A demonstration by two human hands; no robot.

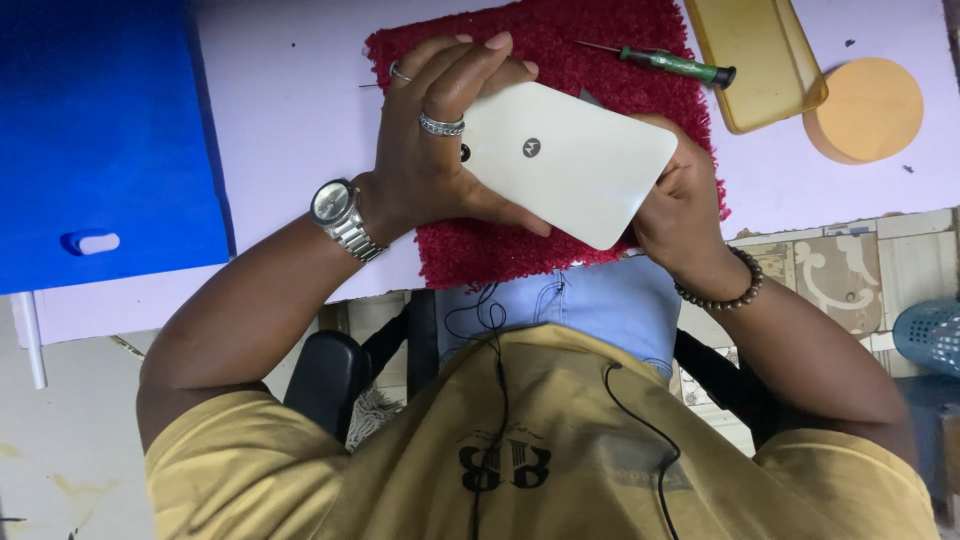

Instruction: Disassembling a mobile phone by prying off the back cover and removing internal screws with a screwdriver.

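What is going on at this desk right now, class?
A person seated at a pale table holds a white phone, back side up, in both bare hands above a red fuzzy mat. The left hand, with rings and a wristwatch, wraps over one end; the right hand, with a bead bracelet, grips the other end. A green-handled screwdriver lies on the mat, untouched. A yellowish phone case and a round orange disc rest on the table beyond.
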